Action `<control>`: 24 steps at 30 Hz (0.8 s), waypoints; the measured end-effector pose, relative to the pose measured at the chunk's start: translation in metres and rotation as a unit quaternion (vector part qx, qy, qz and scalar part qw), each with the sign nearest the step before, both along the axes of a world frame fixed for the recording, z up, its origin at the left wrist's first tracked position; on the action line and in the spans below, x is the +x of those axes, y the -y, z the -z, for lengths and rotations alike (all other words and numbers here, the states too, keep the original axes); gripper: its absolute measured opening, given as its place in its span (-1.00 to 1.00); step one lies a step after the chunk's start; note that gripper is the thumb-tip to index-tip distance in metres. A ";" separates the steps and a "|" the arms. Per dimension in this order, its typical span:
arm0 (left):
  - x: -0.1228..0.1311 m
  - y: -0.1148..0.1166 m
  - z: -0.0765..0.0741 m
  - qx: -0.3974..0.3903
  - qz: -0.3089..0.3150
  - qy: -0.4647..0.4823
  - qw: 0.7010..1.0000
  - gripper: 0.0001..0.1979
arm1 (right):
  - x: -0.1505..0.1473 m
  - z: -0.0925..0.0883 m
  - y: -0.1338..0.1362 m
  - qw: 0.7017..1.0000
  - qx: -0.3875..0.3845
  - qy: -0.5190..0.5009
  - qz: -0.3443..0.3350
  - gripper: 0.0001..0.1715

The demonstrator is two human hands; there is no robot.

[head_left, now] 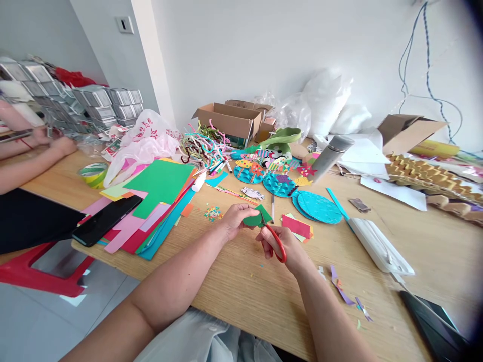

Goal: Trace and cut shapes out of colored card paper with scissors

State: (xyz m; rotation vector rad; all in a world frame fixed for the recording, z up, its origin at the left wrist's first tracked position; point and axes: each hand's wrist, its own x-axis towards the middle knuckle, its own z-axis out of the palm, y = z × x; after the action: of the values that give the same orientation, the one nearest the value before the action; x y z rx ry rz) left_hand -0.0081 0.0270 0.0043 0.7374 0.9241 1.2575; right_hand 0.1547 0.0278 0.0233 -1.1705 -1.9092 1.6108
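Note:
My left hand [237,220] pinches a piece of green paper [252,219] over the middle of the table. In my right hand [284,246] are red-handled scissors [278,242], their fingers through the loops and the blades at the green paper. Small paper scraps [213,213] lie left of my left hand. Just beyond the hands are a pen [272,208] and a white fish cutout [252,193]. Red and pale paper pieces [297,226] rest to the right of the green paper.
Coloured paper sheets [162,178] and a black phone [107,219] lie left. Blue discs [319,206], a grey bottle [332,157] and a white power strip [380,245] are at right. Pipe cleaners [206,148] and boxes [230,120] stand behind. Another person's hands [62,146] are far left.

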 end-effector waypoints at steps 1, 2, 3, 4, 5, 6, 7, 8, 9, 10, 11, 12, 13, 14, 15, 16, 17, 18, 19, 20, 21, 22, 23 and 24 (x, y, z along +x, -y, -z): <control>0.000 0.000 0.000 0.002 -0.011 0.003 1.000 -0.75 | 0.000 0.000 0.000 1.000 -0.001 -0.001 -0.005 -0.44; 0.001 -0.001 0.000 0.004 -0.023 0.007 1.000 -0.75 | 0.000 0.001 0.000 1.000 -0.001 -0.003 -0.011 -0.43; 0.001 -0.001 0.000 0.005 -0.034 0.010 0.999 -0.75 | 0.000 0.001 0.000 1.000 -0.001 -0.006 -0.015 -0.42; 0.002 -0.001 0.000 0.008 -0.043 0.013 0.999 -0.74 | 0.001 0.002 0.000 1.000 -0.001 -0.009 -0.018 -0.42; 0.002 -0.002 0.001 0.011 -0.048 0.015 0.999 -0.74 | 0.001 0.003 0.000 1.000 0.000 -0.013 -0.019 -0.41; 0.002 -0.002 0.001 0.014 -0.049 0.015 0.999 -0.74 | 0.001 0.003 0.000 1.000 0.000 -0.016 -0.018 -0.41; 0.002 -0.003 0.002 0.017 -0.048 0.014 0.999 -0.74 | 0.001 0.003 0.000 1.000 -0.001 -0.020 -0.016 -0.41; 0.002 -0.003 0.002 0.020 -0.048 0.012 0.999 -0.74 | 0.001 0.004 0.000 1.000 -0.002 -0.022 -0.014 -0.40; 0.002 -0.003 0.003 0.021 -0.048 0.011 0.999 -0.74 | 0.000 0.004 0.000 1.000 -0.004 -0.024 -0.013 -0.40; 0.002 -0.003 0.003 0.021 -0.049 0.011 0.999 -0.74 | 0.000 0.003 0.000 1.000 -0.006 -0.025 -0.013 -0.39; 0.002 -0.003 0.003 0.020 -0.050 0.012 0.998 -0.73 | 0.000 0.003 0.000 1.000 -0.007 -0.026 -0.012 -0.39; 0.002 -0.003 0.003 0.018 -0.052 0.015 0.998 -0.73 | 0.000 0.003 0.000 1.000 -0.007 -0.026 -0.013 -0.38; 0.002 -0.003 0.003 0.017 -0.054 0.018 0.998 -0.73 | 0.000 0.002 0.001 0.999 -0.007 -0.027 -0.015 -0.38; 0.001 -0.003 0.004 0.016 -0.057 0.022 0.998 -0.73 | 0.000 0.002 0.001 0.999 -0.007 -0.030 -0.017 -0.37; 0.001 -0.003 0.004 0.016 -0.062 0.026 0.998 -0.74 | 0.000 0.002 0.001 0.999 -0.008 -0.034 -0.018 -0.37; 0.001 -0.003 0.004 0.016 -0.068 0.028 0.997 -0.74 | 0.000 0.002 0.002 0.999 -0.010 -0.040 -0.020 -0.37; 0.001 -0.003 0.004 0.016 -0.072 0.030 0.997 -0.74 | 0.000 0.003 0.002 0.999 -0.012 -0.046 -0.021 -0.38; 0.001 -0.003 0.004 0.015 -0.073 0.031 0.997 -0.74 | 0.000 0.003 0.002 0.998 -0.013 -0.053 -0.019 -0.38; 0.002 -0.003 0.004 0.013 -0.070 0.034 0.997 -0.74 | 0.000 0.004 0.001 0.998 -0.013 -0.060 -0.014 -0.38; 0.002 -0.003 0.004 0.011 -0.063 0.037 0.997 -0.73 | 0.001 0.006 0.001 0.998 -0.011 -0.065 -0.009 -0.39; 0.002 -0.003 0.004 0.008 -0.053 0.041 0.998 -0.73 | 0.001 0.007 0.000 0.998 -0.008 -0.068 -0.005 -0.39; 0.002 -0.002 0.004 0.004 -0.041 0.045 0.998 -0.72 | 0.001 0.008 -0.001 0.997 -0.005 -0.071 -0.003 -0.39; 0.002 -0.002 0.003 0.000 -0.029 0.048 0.998 -0.70 | 0.002 0.009 -0.001 0.997 -0.002 -0.073 -0.003 -0.40; 0.001 -0.002 0.003 -0.004 -0.019 0.048 0.999 -0.69 | 0.002 0.010 -0.002 0.997 -0.001 -0.074 -0.006 -0.40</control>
State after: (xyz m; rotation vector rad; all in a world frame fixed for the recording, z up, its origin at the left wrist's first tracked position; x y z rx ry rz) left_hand -0.0068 0.0287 0.0011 0.6503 0.8674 1.3103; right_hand 0.1569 0.0295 0.0132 -1.0119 -1.8259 1.6562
